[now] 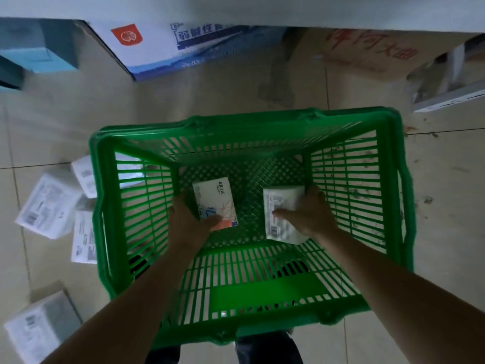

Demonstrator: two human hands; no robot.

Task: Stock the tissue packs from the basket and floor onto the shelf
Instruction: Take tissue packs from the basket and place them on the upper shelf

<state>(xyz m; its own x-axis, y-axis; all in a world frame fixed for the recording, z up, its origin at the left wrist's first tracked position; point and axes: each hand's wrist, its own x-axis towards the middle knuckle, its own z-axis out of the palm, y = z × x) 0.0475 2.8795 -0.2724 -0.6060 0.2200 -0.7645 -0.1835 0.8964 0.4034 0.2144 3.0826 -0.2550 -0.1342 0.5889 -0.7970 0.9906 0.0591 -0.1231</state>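
Observation:
A green plastic basket (110, 206) stands on the tiled floor right below me. Both my arms reach down into it. My left hand (187, 222) grips a white tissue pack with a coloured line pattern (212, 198) at the basket's bottom. My right hand (308, 212) grips a second white tissue pack (280, 203) with its printed label side up. Several more white tissue packs lie on the floor left of the basket, among them one (47, 206) beside its left wall and another (36, 327) near the lower left corner. The shelf's pale edge (262, 9) crosses the top.
A white and blue carton (162, 48) and a brown cardboard box (367, 51) sit on the floor under the shelf. A teal box (34, 53) is at the top left, a grey-white object (451, 82) at the right. Dirt specks mark the floor at the right.

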